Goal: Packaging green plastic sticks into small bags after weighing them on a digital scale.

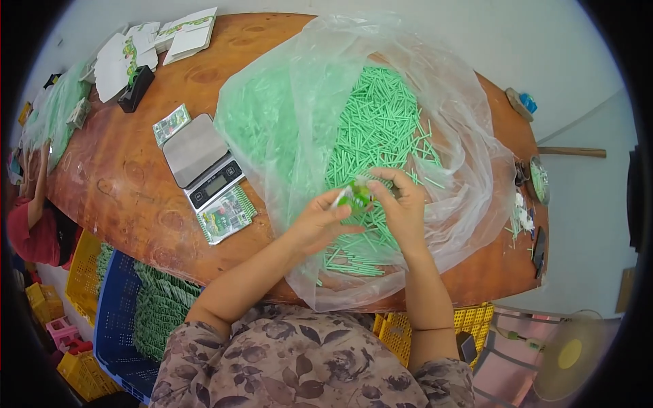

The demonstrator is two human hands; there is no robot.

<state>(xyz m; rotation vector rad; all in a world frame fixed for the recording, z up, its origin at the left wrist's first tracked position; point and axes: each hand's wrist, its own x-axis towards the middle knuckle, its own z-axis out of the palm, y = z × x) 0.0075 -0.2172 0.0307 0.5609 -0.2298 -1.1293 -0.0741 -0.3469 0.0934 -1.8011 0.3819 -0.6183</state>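
Both of my hands are raised over a large clear plastic bag that spreads across the wooden table. Between them is a small green-and-white printed packet. My left hand grips its left end. My right hand pinches its upper right edge between thumb and fingers. Below and behind the packet lies a heap of thin light-green sticks, spilling from the bag's mouth; more show through the plastic on the left. What the packet contains is partly hidden by my fingers.
Left of the bag stands a digital scale, with a filled packet at its front and another behind. A tape dispenser and flat white cartons lie farther back. A blue crate stands below the table; another person sits far left.
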